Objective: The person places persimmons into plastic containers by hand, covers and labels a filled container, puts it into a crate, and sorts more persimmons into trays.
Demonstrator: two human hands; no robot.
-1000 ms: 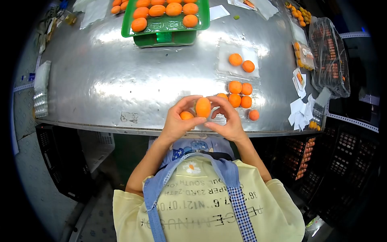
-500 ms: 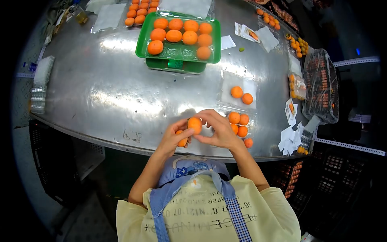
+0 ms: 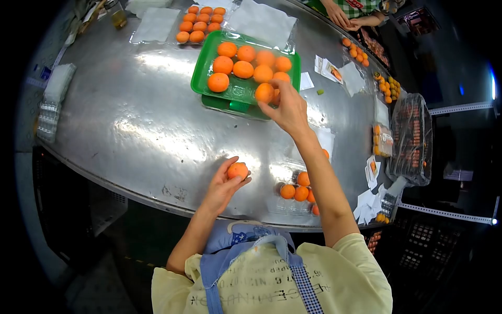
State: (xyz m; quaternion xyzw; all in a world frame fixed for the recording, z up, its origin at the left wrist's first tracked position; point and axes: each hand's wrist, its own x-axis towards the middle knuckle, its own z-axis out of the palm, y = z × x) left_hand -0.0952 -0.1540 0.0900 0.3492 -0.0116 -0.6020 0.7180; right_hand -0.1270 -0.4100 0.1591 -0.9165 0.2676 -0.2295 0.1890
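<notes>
An orange fruit rests in my left hand, whose fingers curl round it above the metal table. My right hand reaches over the front right of a green tray and grips another orange fruit between thumb and fingers. Several orange fruits lie in the clear pack on this tray, which stands on a green scale with a lit display. Right of my left hand, a clear pack holds more orange fruits, partly hidden by my right forearm.
Behind the green tray are a filled pack and a white liner sheet. Stacked clear trays stand at the left edge. Paper cards and a plastic-wrapped crate are at the right. Another person's hands are across the table.
My hands have moved apart. The right one has gone up and forward to the green tray with a fruit, while the left keeps one fruit near the front. The view has shifted.
</notes>
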